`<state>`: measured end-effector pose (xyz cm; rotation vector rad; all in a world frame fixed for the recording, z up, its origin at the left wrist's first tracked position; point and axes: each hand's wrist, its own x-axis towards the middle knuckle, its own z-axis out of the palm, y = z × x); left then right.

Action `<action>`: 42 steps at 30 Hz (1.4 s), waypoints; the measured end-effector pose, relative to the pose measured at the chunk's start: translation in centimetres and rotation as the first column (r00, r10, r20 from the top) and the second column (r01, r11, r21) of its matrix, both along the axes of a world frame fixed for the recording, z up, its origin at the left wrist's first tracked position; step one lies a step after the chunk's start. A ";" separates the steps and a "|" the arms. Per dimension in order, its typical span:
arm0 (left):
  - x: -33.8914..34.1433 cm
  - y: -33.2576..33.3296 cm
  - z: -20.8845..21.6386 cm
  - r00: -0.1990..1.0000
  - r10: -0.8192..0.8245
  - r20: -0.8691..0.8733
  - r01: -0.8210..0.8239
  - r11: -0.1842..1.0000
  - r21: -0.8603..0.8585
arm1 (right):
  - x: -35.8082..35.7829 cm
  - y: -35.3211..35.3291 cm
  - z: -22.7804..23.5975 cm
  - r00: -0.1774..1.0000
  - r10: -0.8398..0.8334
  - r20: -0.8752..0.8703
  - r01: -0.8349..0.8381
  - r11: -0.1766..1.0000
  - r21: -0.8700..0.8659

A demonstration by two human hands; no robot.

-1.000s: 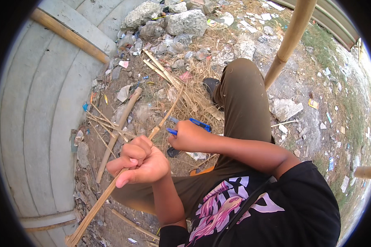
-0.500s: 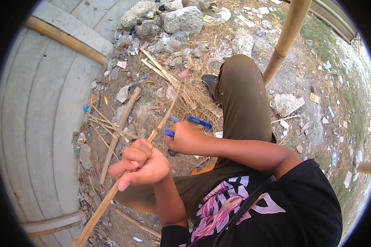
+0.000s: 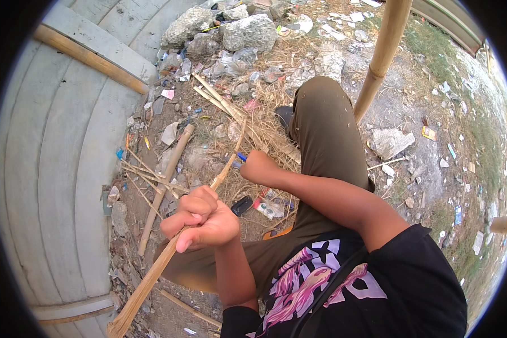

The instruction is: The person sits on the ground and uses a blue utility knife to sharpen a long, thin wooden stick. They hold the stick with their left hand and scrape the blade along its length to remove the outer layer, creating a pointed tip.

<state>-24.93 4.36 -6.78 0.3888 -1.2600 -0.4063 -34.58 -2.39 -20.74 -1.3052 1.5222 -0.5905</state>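
Nearest: black T-shirt with pink-and-white print [image 3: 332, 281] at 5 o'clock, olive-brown trousers [image 3: 327, 129] over a raised knee running up toward 12.

Left hand [image 3: 200, 219] just left of centre, clenched into a fist around a long split strip of tan bamboo [image 3: 152, 276]. Strip runs diagonally from butt end at 7 o'clock, through the fist, up toward 1 o'clock. Held low on the shaft, probably to brace it steady against the cut.

Right hand [image 3: 259, 167] above centre, closed around a blue-handled cutting tool [image 3: 241, 157]; only the blue tip visible, blade hidden, so exact tool type unclear. Tool touching the strip's upper part, beyond the left fist. Hands apart along the strip — looks like shaving away from the body.

Below the right hand, on the dirt: small black object [image 3: 242, 205] and a red-and-white wrapper [image 3: 267, 207].

At 9 o'clock: loose thin bamboo slivers [image 3: 146, 180], a thicker tan bamboo stick [image 3: 163, 188] lying on the ground.

Left rim: curved grey concrete wall [image 3: 56, 169] with a bamboo pole [image 3: 90, 59] across it.

Far, 12 o'clock: grey rocks [image 3: 248, 31], dry straw, scattered litter. Upright bamboo post [image 3: 380, 56] at 1 o'clock beside the knee.
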 end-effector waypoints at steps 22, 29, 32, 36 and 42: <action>0.9 -1.5 2.6 0.899 0.391 -0.196 -0.362 0.917 0.167 | 1.8 -4.5 -0.7 0.986 0.153 -0.063 -0.144 0.981 0.127; 3.2 -2.5 2.7 0.844 0.474 -0.250 -0.435 0.878 0.198 | 2.6 -8.1 -3.0 0.956 0.227 -0.184 -0.215 0.973 0.083; 4.3 -3.3 3.1 0.790 0.529 -0.309 -0.483 0.848 0.219 | 3.6 -9.6 -3.9 0.966 0.179 -0.186 -0.165 0.982 0.087; 4.7 -3.2 3.0 0.806 0.514 -0.295 -0.456 0.856 0.244 | 2.6 -12.0 -9.1 0.953 0.182 -0.243 -0.149 0.978 0.149; 4.5 -3.4 3.2 0.828 0.458 -0.324 -0.393 0.886 0.246 | 1.9 -13.8 -12.0 0.957 0.181 -0.227 -0.169 0.983 0.071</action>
